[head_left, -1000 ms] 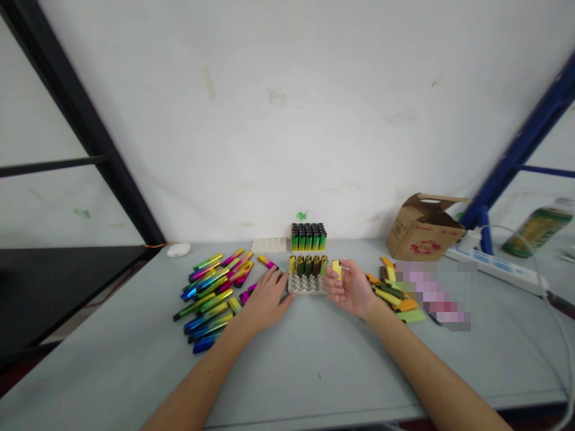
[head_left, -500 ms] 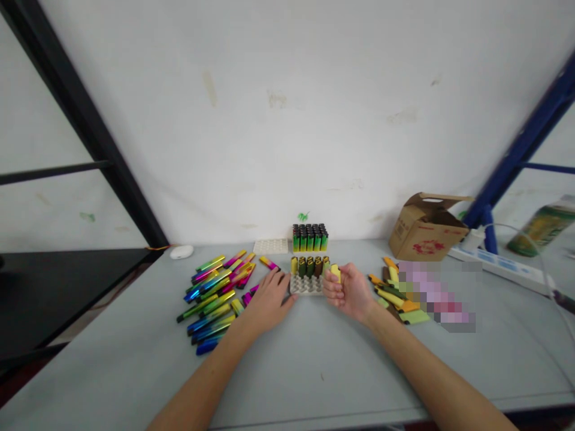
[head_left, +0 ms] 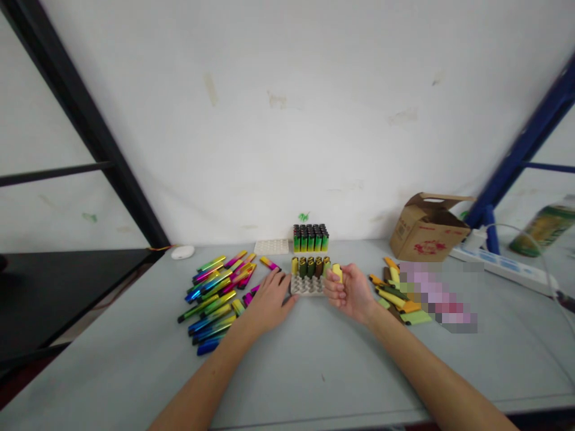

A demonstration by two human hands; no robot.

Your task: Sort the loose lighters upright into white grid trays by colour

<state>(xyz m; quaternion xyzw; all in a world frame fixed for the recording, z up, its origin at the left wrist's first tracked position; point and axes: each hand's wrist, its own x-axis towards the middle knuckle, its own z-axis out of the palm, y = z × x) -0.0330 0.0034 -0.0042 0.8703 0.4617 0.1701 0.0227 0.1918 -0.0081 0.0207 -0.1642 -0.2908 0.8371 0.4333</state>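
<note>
My right hand (head_left: 353, 294) is closed around a yellow lighter (head_left: 337, 274), whose upper part shows above the curled fingers. It is over the right end of a pale tray with holes (head_left: 308, 285), hiding that end. A row of lighters (head_left: 311, 267) in yellow, green and brown stands upright in the tray's back holes, while its front holes show bare. My left hand (head_left: 268, 301) lies at the tray's left edge with fingers stretched out and thumb apart, apparently touching it. Right of my right hand is a loose pile of yellow, orange, green and brown lighters (head_left: 395, 296).
Shiny multicoloured lighters (head_left: 215, 299) lie heaped on the left. Behind the tray stands a block of green-black lighters (head_left: 311, 238) beside another pale holed tray (head_left: 271, 246). An open cardboard box (head_left: 426, 230), a power strip (head_left: 507, 269) and a white case (head_left: 182, 252) sit farther out.
Hardly anything differs. My right hand keeps the yellow lighter at the tray's right end, and my left hand stays at its left edge. The whole view shifts very slightly.
</note>
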